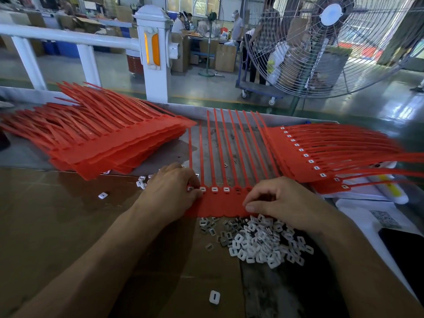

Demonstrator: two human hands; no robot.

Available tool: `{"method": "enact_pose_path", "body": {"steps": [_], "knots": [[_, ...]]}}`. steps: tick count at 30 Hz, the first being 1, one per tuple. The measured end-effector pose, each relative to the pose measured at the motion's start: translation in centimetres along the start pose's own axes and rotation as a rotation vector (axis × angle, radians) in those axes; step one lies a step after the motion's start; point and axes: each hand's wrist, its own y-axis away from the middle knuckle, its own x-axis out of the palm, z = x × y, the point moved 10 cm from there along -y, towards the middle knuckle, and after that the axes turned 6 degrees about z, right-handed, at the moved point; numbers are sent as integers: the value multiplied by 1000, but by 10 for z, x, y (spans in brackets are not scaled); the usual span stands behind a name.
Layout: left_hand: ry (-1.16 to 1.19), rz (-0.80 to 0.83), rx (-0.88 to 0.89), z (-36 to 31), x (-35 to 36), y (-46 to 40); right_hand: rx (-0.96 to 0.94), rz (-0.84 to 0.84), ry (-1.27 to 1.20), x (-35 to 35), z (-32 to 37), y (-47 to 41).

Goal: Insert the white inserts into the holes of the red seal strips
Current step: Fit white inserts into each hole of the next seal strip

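While both hands worked at the near edge of the bench, a joined row of red seal strips [220, 203] lay flat between them, its tails fanned away toward the far rim. The left hand [171, 189] rested on the row's left end, its fingertips curled and pinching at the leftmost hole, where a white insert sat partly hidden. Next to it, three seated inserts [214, 189] showed white in their holes. The right hand [284, 200] had its fingers bent down over the row's right part, thumb pressed on the red plastic; whether it pinched an insert could not be told. Just below the row lay a loose pile of white inserts [259, 242], touching the right wrist, with one stray insert [214, 297] well apart nearer the camera. A stack of unfilled red strips [110, 143] lay to the left, and a stack of filled strips [307, 157] to the right. Brown cardboard [57, 214] covered the bench, and a wire-guarded fan [332, 42] stood behind.
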Motion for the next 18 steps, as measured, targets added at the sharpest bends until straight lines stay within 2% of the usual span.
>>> {"method": "enact_pose_path", "body": {"steps": [8,18], "knots": [[-14,1,0,-1,-1,0,5,132,-54,5,-2,7],[-1,-8,8,-1,-1,0,22,123,-34,4,-8,6]]}}
